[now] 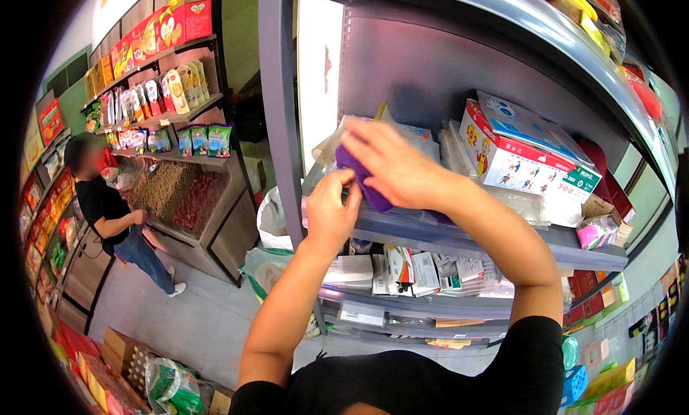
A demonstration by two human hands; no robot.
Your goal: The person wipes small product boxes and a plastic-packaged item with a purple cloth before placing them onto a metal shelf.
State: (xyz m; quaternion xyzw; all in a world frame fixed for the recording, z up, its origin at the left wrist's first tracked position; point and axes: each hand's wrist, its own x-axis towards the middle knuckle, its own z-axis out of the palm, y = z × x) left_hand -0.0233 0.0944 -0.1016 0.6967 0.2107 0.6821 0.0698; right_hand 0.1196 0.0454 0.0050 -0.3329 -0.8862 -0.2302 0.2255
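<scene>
A purple cloth lies bunched under and between my hands, above the front part of a grey metal shelf. My right hand presses on the cloth from above, its fingers stretched to the upper left; its palm side is hidden. My left hand is just below and to the left, thumb and forefinger bent together at the cloth's near edge; whether they pinch it cannot be told. Beyond the hands are clear plastic packets. To the right, a red and white printed box stands on the same shelf.
Lower shelves hold small cartons and packets. A grey upright post stands left of my hands, a white bag beside it. Farther left, a person in a black shirt stands by a counter of loose goods. Cardboard boxes sit lower left.
</scene>
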